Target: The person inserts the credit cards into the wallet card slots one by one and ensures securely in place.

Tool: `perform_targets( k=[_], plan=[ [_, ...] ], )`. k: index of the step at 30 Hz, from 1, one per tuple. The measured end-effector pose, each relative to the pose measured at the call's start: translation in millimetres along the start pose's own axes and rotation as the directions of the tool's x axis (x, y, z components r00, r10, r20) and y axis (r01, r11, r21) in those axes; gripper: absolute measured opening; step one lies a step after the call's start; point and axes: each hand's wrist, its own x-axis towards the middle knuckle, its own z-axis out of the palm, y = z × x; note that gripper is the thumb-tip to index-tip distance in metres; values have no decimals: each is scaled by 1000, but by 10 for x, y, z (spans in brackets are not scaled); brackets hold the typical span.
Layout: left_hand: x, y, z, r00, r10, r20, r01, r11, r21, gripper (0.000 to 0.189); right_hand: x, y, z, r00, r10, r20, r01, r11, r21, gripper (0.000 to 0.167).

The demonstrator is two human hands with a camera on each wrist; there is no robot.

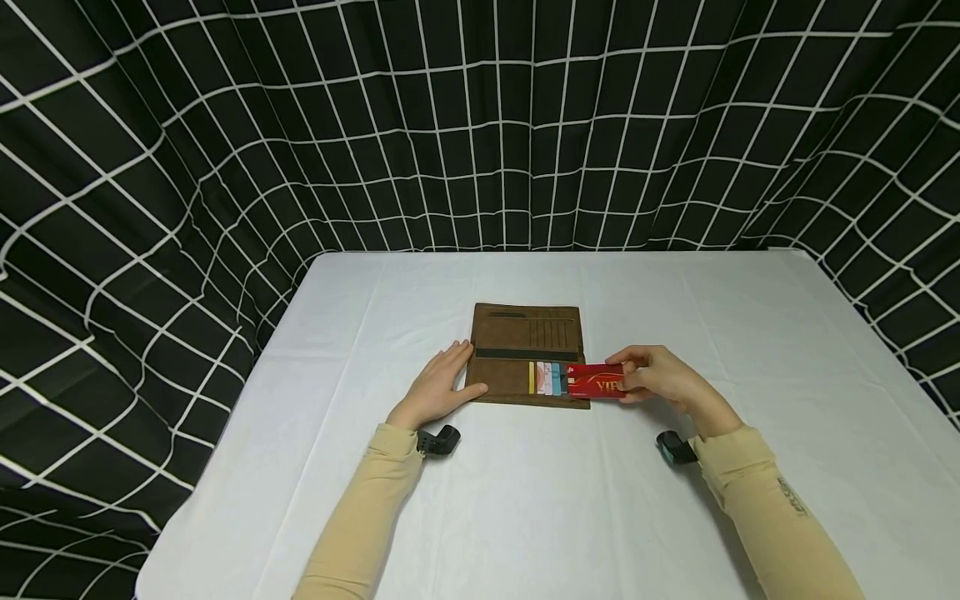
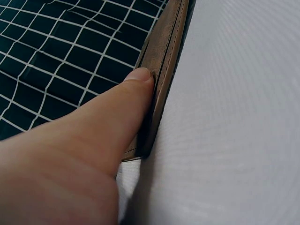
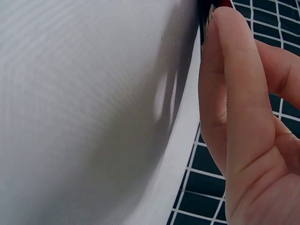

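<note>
A brown wallet (image 1: 498, 382) lies unfolded on the table, with several cards (image 1: 546, 378) showing in a row in its near half. My left hand (image 1: 435, 385) rests at the wallet's left edge, fingers straight; in the left wrist view its thumb (image 2: 138, 77) presses on the stitched leather border. At the wallet's right side my right hand (image 1: 654, 377) pinches a red VIP card (image 1: 596, 381) between thumb and fingers. The card's left end overlaps the card slots, and its right end sticks out past the wallet. The right wrist view shows only a sliver of it at the fingertips.
A white cloth covers the table (image 1: 517, 500). Black curtains (image 1: 480, 125) with a white grid rise behind it and along both sides. A dark band with a small device (image 1: 441, 440) sits on each wrist.
</note>
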Motion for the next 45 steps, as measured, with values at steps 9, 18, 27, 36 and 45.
perform_targets(
  k=[9,18,27,36,45],
  plan=[
    [-3,-20,20,1000,-2,-5,2,1000,-8,81,19,-30,34,1000,7,17,-7,1000,-3,46],
    [21,-29,25,1000,-20,20,20,1000,6,82,102,-4,106,999,-5,35,6,1000,-28,45],
    [23,-24,24,999,-23,26,22,1000,12,82,169,-54,222,999,-21,35,23,997,-69,44],
    [13,-23,10,1000,-18,25,18,1000,13,82,199,-52,255,999,-31,34,33,996,-77,41],
    [9,-43,21,1000,4,3,-4,1000,-3,82,186,-53,253,1000,6,-26,-7,1000,-26,40]
  ],
)
